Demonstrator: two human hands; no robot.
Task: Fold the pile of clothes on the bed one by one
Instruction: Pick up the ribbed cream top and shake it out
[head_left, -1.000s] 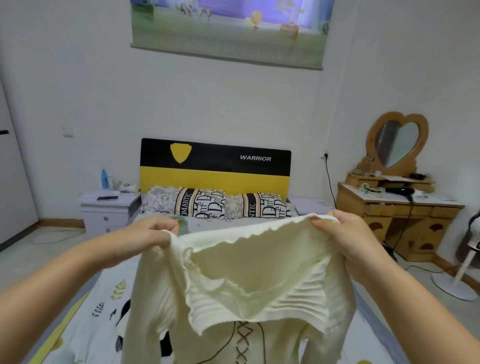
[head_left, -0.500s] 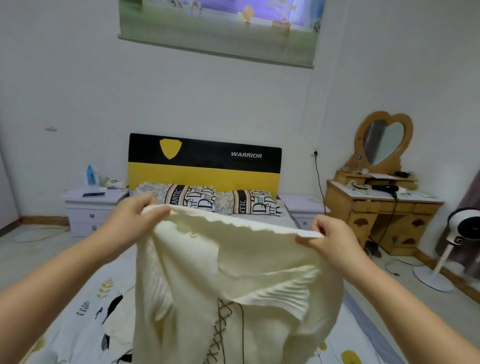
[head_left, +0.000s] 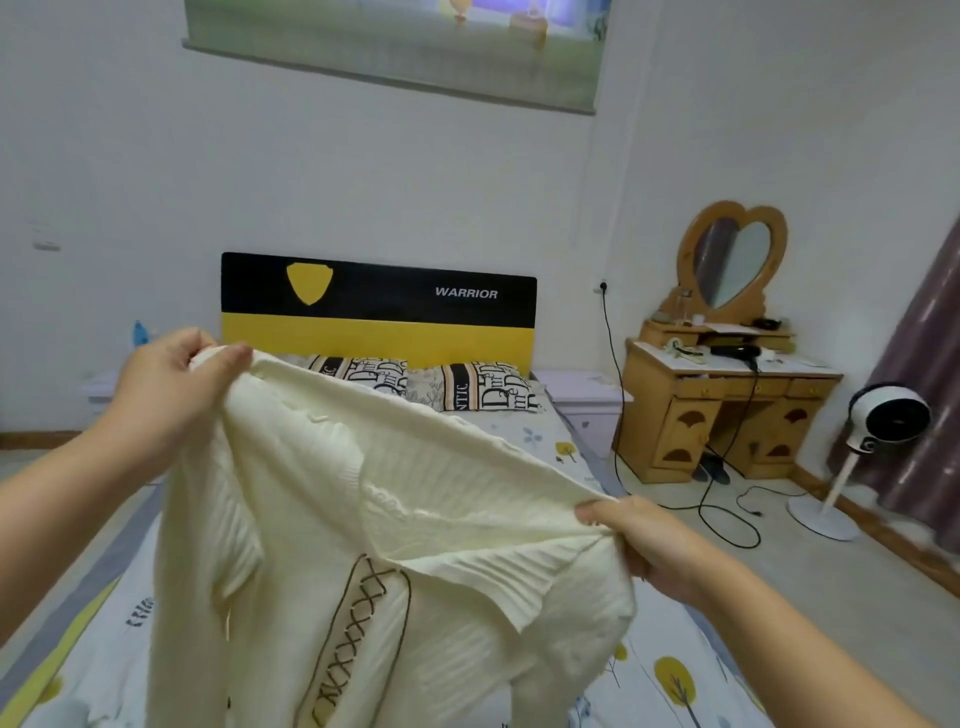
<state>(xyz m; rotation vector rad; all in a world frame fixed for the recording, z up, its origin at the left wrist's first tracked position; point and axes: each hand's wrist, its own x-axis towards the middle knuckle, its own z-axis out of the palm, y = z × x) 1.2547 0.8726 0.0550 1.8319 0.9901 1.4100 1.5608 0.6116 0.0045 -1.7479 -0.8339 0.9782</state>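
Barely started: both the left hand (head_left: 166, 387) and right hand (head_left: 641, 543) are gripping the cream sweater (head_left: 363, 545) aloft, unfolded, over the bed (head_left: 670, 670).

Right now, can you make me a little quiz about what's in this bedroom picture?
1. True or false: both hands grip the cream sweater.
2. Which hand is higher: A) left hand B) right hand?
3. Fill in: the word on the headboard is ____.

Key:
1. True, each hand holds the sweater's top edge, above the bed.
2. A, so the edge slopes down toward the right.
3. WARRIOR.
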